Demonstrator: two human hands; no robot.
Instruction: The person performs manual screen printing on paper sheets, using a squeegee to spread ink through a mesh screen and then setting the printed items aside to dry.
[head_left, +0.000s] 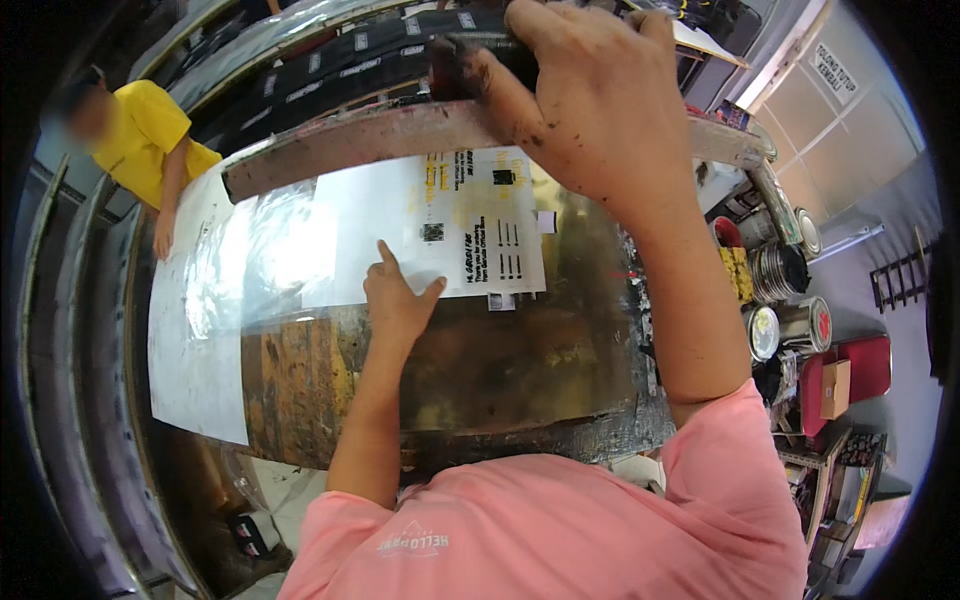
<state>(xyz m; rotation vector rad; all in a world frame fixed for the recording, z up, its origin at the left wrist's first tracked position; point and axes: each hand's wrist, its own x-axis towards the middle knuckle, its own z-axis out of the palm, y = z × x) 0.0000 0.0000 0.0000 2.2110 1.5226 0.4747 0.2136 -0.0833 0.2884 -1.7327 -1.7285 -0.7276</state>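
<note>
My left hand (398,303) rests at the near edge of a white printed sheet (370,215), index finger stretched out and thumb apart. Black text and yellow marks cover the sheet's right part. Above the sheet, my ink-stained right hand (605,105) grips the raised frame (340,155), which looks like a screen-printing frame. A dark, ink-smeared block (455,70) sits between thumb and fingers; its kind is unclear. The sheet lies on a worn, stained board (520,360), with clear plastic film (265,255) to its left.
A person in a yellow shirt (150,120) stands at the far left, one hand by the board. Paint cans (805,322) and a red chair (865,365) are on the right. Dark printed pieces (375,55) lie on racks behind. Long rails (85,370) run along the left.
</note>
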